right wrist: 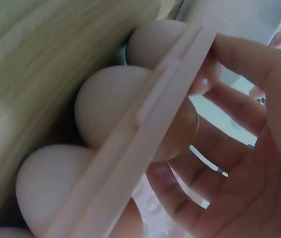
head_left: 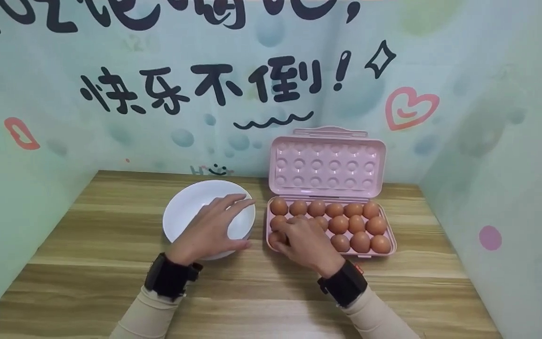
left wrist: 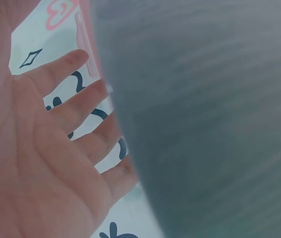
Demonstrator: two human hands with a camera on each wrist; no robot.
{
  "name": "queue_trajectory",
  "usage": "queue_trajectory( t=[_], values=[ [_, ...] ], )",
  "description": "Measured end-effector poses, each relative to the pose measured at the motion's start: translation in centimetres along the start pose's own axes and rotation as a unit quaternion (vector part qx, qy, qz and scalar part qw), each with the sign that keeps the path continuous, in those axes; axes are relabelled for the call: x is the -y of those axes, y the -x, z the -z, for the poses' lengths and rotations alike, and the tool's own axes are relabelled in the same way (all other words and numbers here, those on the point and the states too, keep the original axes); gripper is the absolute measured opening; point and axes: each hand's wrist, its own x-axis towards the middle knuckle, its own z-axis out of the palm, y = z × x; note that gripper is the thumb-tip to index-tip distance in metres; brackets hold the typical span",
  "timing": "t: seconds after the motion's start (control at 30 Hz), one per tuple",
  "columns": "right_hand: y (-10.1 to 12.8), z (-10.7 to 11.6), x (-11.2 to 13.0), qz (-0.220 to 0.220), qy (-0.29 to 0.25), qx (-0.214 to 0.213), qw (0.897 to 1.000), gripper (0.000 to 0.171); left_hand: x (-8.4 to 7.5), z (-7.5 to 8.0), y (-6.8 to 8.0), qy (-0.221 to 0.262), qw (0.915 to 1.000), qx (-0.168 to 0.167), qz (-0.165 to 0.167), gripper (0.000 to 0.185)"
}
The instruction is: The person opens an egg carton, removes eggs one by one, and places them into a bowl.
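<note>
Landmark: pink egg tray (head_left: 388,252), lying open on a wooden table (head_left: 111,263).
Right hand: right hand (head_left: 305,242) reaches over the near left corner of the tray, fingers curled down around a brown egg (head_left: 276,237) there; the wrist view shows the fingertips (right wrist: 207,74) at the tray's rim beside an egg.
Left hand: left hand (head_left: 212,230) lies just left of the tray, fingers straight and spread, resting flat on a white bowl (head_left: 181,212).
White bowl: sits close beside the tray's left edge.
Eggs: brown eggs fill the tray in three rows.
Tray lid: lid (head_left: 327,162) stands upright behind the tray, against the painted wall (head_left: 111,117).
</note>
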Motion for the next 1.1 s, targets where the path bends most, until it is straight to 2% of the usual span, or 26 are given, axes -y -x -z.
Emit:
queue_trajectory(
  t=[0.23,0.37,0.43,0.53,0.7,0.93,1.0,1.1],
  values=[
    [-0.1,0.0,-0.4,-0.001,-0.043,0.003,0.999,0.013,0.0,-0.2,0.0,0.004,1.0000,-0.006,-0.003,0.086],
    [-0.2,0.9,-1.0,-0.046,-0.090,0.008,0.995,0.015,0.0,-0.4,-0.1,0.003,0.9994,-0.033,-0.008,0.084],
    [-0.3,1.6,-1.3,-0.080,-0.126,0.001,0.989,0.018,-0.1,-0.5,-0.3,0.007,0.9987,-0.049,-0.009,0.082],
    [-0.5,2.9,-1.9,-0.139,-0.197,-0.012,0.971,0.022,-0.4,-0.8,-0.6,0.017,0.9974,-0.070,-0.010,0.080],
    [-0.5,5.1,-2.4,-0.219,-0.308,-0.035,0.925,0.026,-1.6,-1.7,-1.7,0.037,0.9952,-0.089,-0.017,0.077],
    [-0.5,7.1,-2.3,-0.249,-0.414,-0.035,0.875,0.029,-3.6,-2.7,-3.4,0.097,0.9833,-0.149,-0.040,0.064],
    [-0.5,7.3,-2.3,-0.252,-0.434,-0.029,0.865,0.030,-4.1,-3.0,-3.9,0.112,0.9797,-0.159,-0.047,0.061],
    [-0.4,7.4,-2.3,-0.255,-0.451,-0.024,0.855,0.032,-4.6,-3.4,-4.4,0.129,0.9760,-0.167,-0.054,0.057]
  ],
)
